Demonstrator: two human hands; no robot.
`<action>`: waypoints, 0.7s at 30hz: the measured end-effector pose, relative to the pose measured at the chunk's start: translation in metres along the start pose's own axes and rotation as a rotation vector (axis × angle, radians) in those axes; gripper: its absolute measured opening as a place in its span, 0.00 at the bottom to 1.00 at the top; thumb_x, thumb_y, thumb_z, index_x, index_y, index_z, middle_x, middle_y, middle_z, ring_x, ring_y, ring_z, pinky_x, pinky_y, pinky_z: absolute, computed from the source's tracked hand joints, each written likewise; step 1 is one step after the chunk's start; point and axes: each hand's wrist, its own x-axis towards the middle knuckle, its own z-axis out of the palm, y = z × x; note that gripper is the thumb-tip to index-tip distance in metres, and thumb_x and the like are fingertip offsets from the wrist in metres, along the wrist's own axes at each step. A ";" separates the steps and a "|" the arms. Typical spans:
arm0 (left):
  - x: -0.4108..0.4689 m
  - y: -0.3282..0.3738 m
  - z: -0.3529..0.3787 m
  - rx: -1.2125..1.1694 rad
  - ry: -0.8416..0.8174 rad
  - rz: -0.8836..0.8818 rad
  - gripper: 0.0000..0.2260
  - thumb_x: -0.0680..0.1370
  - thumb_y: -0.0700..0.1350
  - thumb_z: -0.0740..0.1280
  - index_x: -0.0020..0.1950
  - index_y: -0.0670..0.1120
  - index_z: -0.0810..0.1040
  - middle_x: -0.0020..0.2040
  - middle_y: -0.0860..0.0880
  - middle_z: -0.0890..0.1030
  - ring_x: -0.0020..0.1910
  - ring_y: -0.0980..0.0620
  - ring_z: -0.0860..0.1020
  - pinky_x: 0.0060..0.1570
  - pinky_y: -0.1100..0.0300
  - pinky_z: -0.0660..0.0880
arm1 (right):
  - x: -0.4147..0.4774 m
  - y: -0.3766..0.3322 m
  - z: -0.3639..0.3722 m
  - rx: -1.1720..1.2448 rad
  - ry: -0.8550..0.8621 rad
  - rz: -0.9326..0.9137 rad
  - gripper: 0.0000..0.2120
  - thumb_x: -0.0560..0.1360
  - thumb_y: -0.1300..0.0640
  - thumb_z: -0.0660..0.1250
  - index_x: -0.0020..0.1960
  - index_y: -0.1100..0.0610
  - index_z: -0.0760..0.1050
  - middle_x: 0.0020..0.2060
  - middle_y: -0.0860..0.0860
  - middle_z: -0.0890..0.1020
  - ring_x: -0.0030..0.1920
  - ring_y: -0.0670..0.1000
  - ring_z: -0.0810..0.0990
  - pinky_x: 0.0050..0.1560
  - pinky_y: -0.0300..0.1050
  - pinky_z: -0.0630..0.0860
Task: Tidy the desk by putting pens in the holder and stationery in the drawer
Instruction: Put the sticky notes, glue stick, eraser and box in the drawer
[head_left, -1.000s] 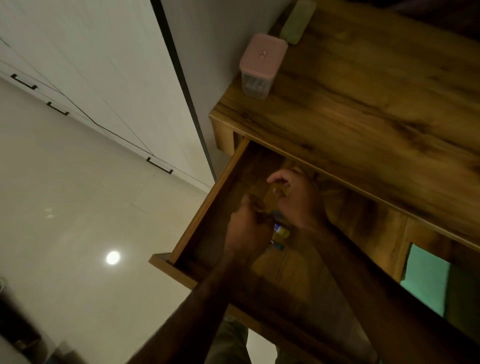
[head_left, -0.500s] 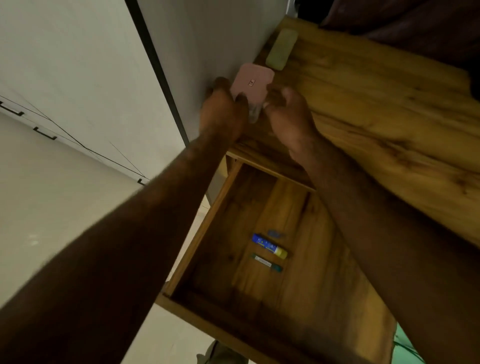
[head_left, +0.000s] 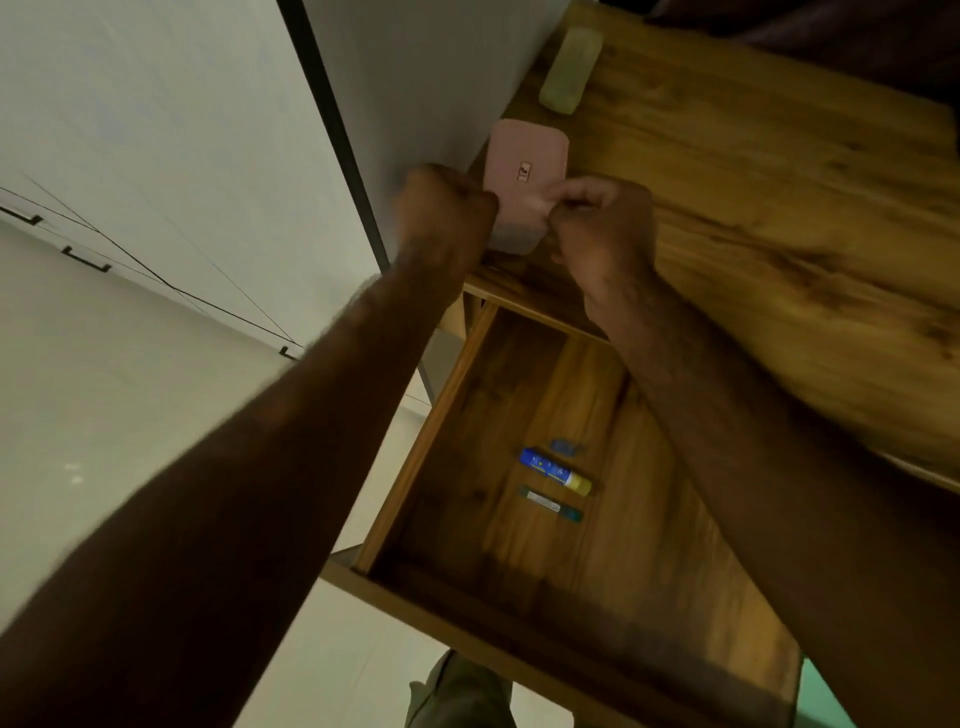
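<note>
Wooden drawer (head_left: 415, 447) is seen pulled fully out beneath the near left corner of the desk (head_left: 779, 218). On its floor, toward the middle, three small items are laid close together: a blue glue stick (head_left: 553, 470) with a yellow cap, a slim teal-ended pen-like item (head_left: 550, 504) just nearer than it, and a small blue object (head_left: 563, 446) just beyond it, too blurred to be identified.

Farther off, at the left edge of the desktop against the wall (head_left: 441, 78), a pink-lidded container (head_left: 524, 166) is stood. It is flanked by both hands. The left hand (head_left: 447, 218) is curled into a near fist against the container's left side; the right hand (head_left: 602, 223) is bent closed at its near right corner, fingertips pinched at the lid's edge. Whether the container is truly gripped cannot be told, as the contact is hidden by the knuckles. Beyond it, toward the far left corner of the desktop, a pale green oblong block (head_left: 571, 70) is laid alongside the wall.

Compared with half a second ago, the hands are found at the same container, with the fingers drawn in tighter. The drawer's contents are unchanged. A second ago both hands were down inside the drawer.
</note>
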 end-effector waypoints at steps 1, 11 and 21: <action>-0.015 0.000 -0.007 -0.012 -0.010 0.017 0.04 0.75 0.41 0.70 0.48 0.45 0.82 0.48 0.48 0.84 0.46 0.48 0.84 0.38 0.58 0.82 | -0.012 0.002 -0.006 0.018 -0.004 0.011 0.08 0.75 0.60 0.72 0.46 0.46 0.83 0.51 0.46 0.86 0.50 0.46 0.85 0.42 0.44 0.85; -0.156 -0.053 -0.062 0.306 -0.252 0.109 0.08 0.75 0.42 0.70 0.54 0.47 0.84 0.50 0.50 0.86 0.45 0.54 0.83 0.38 0.68 0.77 | -0.179 0.055 -0.061 -0.081 -0.141 0.110 0.09 0.74 0.58 0.75 0.45 0.43 0.82 0.43 0.38 0.85 0.46 0.39 0.84 0.42 0.34 0.80; -0.209 -0.103 -0.080 0.639 -0.391 0.026 0.19 0.78 0.43 0.68 0.68 0.48 0.70 0.59 0.47 0.83 0.52 0.45 0.83 0.50 0.49 0.82 | -0.245 0.106 -0.037 -0.251 -0.334 0.248 0.07 0.78 0.57 0.71 0.53 0.47 0.83 0.49 0.38 0.80 0.44 0.36 0.76 0.47 0.27 0.70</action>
